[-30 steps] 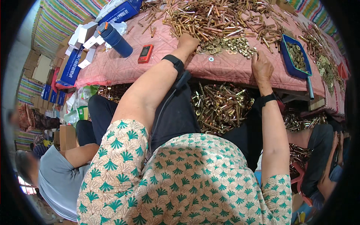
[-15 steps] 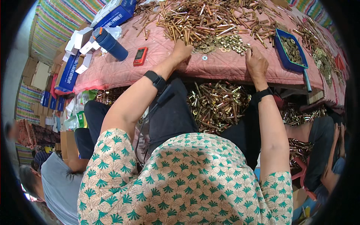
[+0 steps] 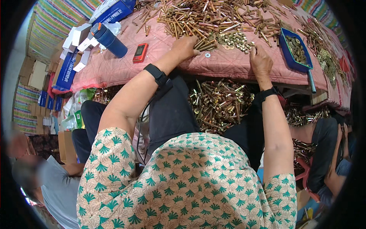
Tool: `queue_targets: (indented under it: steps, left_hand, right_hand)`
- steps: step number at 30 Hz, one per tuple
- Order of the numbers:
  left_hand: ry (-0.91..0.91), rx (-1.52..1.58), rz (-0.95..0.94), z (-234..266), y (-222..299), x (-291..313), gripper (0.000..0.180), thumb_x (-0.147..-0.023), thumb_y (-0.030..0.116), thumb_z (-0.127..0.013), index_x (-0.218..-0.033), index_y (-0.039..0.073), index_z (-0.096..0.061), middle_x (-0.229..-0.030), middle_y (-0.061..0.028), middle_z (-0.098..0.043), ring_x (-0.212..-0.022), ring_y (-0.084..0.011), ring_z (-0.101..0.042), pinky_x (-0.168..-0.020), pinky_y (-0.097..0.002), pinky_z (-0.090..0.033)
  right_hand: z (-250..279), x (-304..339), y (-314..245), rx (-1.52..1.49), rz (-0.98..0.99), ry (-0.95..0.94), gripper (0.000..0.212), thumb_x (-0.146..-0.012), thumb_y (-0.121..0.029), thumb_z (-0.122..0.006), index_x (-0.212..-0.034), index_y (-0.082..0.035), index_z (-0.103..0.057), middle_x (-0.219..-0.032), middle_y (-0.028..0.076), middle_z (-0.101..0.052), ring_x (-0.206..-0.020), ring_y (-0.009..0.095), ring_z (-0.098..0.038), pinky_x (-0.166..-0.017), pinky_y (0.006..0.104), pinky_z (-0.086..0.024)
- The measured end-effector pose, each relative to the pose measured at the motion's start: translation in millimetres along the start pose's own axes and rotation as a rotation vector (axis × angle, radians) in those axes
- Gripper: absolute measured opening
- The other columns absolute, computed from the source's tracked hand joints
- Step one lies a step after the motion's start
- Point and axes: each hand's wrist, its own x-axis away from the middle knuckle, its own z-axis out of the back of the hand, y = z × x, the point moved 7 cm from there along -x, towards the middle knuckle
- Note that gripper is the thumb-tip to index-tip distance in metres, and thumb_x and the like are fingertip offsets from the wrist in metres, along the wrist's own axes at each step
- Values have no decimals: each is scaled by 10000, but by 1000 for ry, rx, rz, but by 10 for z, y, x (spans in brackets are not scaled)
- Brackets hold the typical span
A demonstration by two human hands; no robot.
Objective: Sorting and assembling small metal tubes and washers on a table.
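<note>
My left hand [image 3: 184, 48] is closed around a small bunch of brass-coloured bolts [image 3: 207, 46] at the near edge of a large bolt pile [image 3: 202, 19]. The bolts stick out to the right of its fingers, over flat washers [image 3: 228, 47]. My right hand [image 3: 261, 61] is curled with thumb and finger together, beside a heap of small shiny nuts [image 3: 239, 41]. Whatever it pinches is hidden or too small to make out. A single washer [image 3: 207, 55] lies on the pink quilted cloth [image 3: 225, 66] between my hands.
A blue tray [image 3: 295, 49] of washers stands right, with a pipe [image 3: 313, 82] below it. To the left are a red device [image 3: 140, 52], a blue bottle [image 3: 109, 40] and cartons [image 3: 69, 70]. Finished bolts [image 3: 219, 103] are heaped below the table edge. Another person [image 3: 61, 191] sits at left.
My left hand has shifted slightly left and turned, and bolts now show beyond its fingers, covering part of the washers. My right hand stays almost in place.
</note>
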Motion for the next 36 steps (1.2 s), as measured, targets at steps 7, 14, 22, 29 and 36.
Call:
queue_targets:
  steps: [7, 14, 22, 29, 36]
  left_hand:
    - [-65, 57, 68, 14, -151, 37, 307, -717, 270, -743, -889, 39, -636, -879, -165, -644, -844, -341, -631, -712, -419, -493]
    - [-77, -44, 163, -55, -154, -16, 249, -736, 160, -612, -947, 35, -653, -974, -195, -642, -941, -359, -623, -784, -453, -510]
    - [-94, -114, 173, -67, -14, -160, 277, -666, 162, -613, -878, -16, -618, -868, -234, -639, -858, -394, -627, -756, -454, -501]
    - [142, 307, 312, 240, -156, -79, 261, -689, 137, -713, -878, 2, -594, -834, -132, -661, -793, -195, -658, -716, -322, -518]
    - [221, 1222, 163, 61, 624, -78, 178, -779, 33, -718, -919, 39, -607, -861, -40, -659, -786, -85, -609, -700, -233, -515]
  right_hand:
    - [-40, -10, 19, -59, 8, 64, 188, -902, -343, -540, -897, -166, -604, -731, 143, -653, -680, 381, -626, -580, 497, -478]
    - [-24, -11, 0, -39, 26, 54, 183, -902, -333, -547, -894, -160, -607, -721, 148, -652, -676, 378, -628, -578, 494, -477]
    - [17, -1, -36, -16, 17, 0, 189, -908, -306, -515, -886, -121, -548, -760, 141, -647, -688, 372, -626, -595, 497, -481]
    - [-4, 4, -16, -22, 29, 20, 194, -910, -312, -511, -884, -123, -547, -761, 135, -646, -686, 363, -626, -597, 494, -485]
    - [57, 2, -49, -22, 37, 31, 178, -907, -287, -496, -889, -118, -550, -787, 120, -649, -709, 354, -629, -604, 488, -491]
